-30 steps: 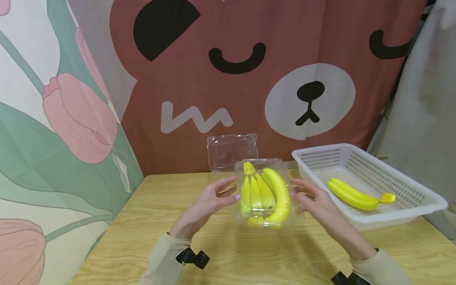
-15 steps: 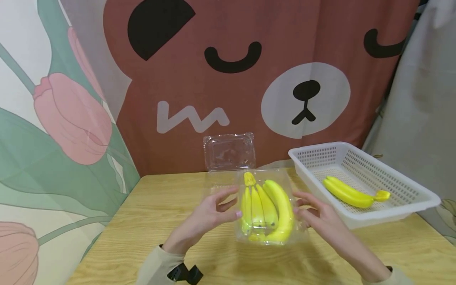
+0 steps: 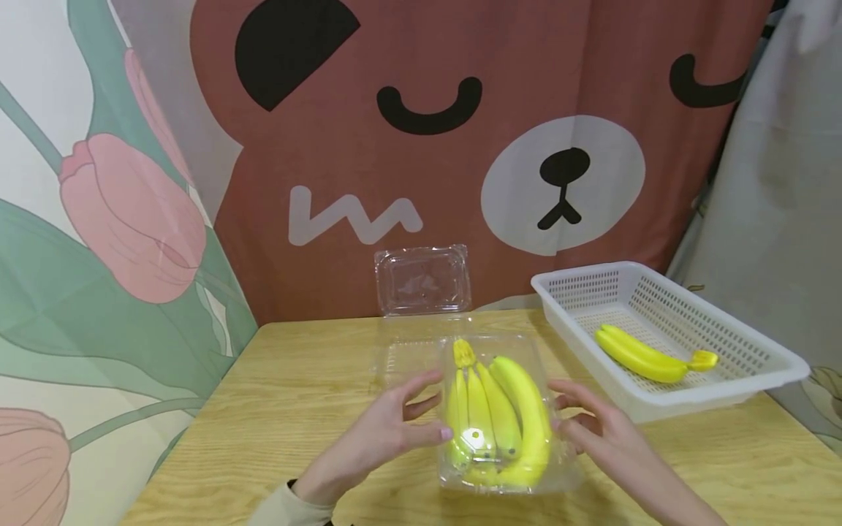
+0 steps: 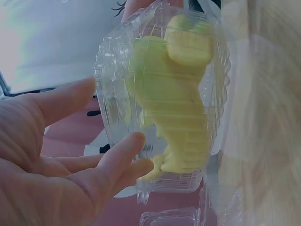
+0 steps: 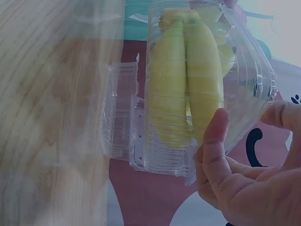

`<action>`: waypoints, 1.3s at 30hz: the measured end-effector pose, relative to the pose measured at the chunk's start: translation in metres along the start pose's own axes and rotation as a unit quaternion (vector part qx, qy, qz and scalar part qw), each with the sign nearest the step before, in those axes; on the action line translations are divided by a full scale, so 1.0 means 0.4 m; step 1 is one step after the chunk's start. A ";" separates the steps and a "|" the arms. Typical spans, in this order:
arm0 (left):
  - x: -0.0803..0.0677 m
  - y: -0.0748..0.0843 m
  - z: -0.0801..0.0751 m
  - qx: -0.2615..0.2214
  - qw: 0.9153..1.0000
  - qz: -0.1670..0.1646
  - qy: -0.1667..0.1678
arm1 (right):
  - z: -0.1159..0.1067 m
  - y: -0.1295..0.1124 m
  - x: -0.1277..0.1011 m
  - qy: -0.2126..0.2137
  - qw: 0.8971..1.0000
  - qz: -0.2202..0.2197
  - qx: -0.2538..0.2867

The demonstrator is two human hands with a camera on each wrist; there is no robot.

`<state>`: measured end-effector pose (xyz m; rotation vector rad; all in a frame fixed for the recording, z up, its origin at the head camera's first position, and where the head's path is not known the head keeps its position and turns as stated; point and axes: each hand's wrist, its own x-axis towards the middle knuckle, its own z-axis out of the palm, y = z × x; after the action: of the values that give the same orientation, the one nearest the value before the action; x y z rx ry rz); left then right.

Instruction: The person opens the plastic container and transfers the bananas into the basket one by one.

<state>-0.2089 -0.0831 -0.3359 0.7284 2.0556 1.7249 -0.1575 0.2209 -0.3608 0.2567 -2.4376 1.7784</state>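
A person holds a clear plastic clamshell box [image 3: 506,416] between both hands just above a pale wooden counter [image 3: 276,409], at its near middle. Inside the closed box lies a bunch of yellow bananas [image 3: 496,416], stem end pointing away from the person. The left hand [image 3: 381,435] meets the box's left side with fingers nearly straight, a fingertip touching the plastic wall; the left wrist view shows the thumb and fingers [image 4: 122,155] spread loosely against the box rather than wrapped round it. The right hand [image 3: 601,431] flanks the box's right side, its fingers lightly bent, the thumb [image 5: 214,141] pressed to the plastic in the right wrist view.

Just behind the box, a second clear clamshell container [image 3: 421,292] stands open, its lid leaning upright against the backdrop, its tray flat on the counter. To the right, well apart from the hands, a white perforated basket [image 3: 756,380] sits at the counter's far right corner with a loose yellow banana [image 3: 641,354] lying in it. A brown bear-face cloth [image 3: 460,146] hangs behind the counter, and a tulip-print cloth [image 3: 99,219] hangs to the left.
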 end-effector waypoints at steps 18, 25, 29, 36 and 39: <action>-0.010 -0.065 0.024 -0.015 1.000 -0.016 0.001 | 0.003 0.072 -0.018 -0.073 0.997 0.030 -0.010; -0.001 -0.098 0.024 -0.027 0.999 -0.030 0.002 | 0.009 0.095 -0.014 -0.086 0.996 0.019 -0.014; 0.000 -0.110 0.027 -0.028 0.999 -0.039 0.007 | 0.014 0.106 -0.009 -0.088 0.996 0.023 -0.017; -0.001 -0.118 0.032 -0.026 0.998 -0.048 0.008 | 0.015 0.119 -0.008 -0.090 0.995 0.022 -0.032; -0.001 -0.119 0.033 -0.027 0.998 -0.048 0.009 | 0.018 0.120 -0.006 -0.084 0.996 0.017 -0.038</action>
<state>-0.2085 -0.0787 -0.3850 0.5911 2.0126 1.7325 -0.1648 0.2285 -0.4081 0.3733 -2.6330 1.7373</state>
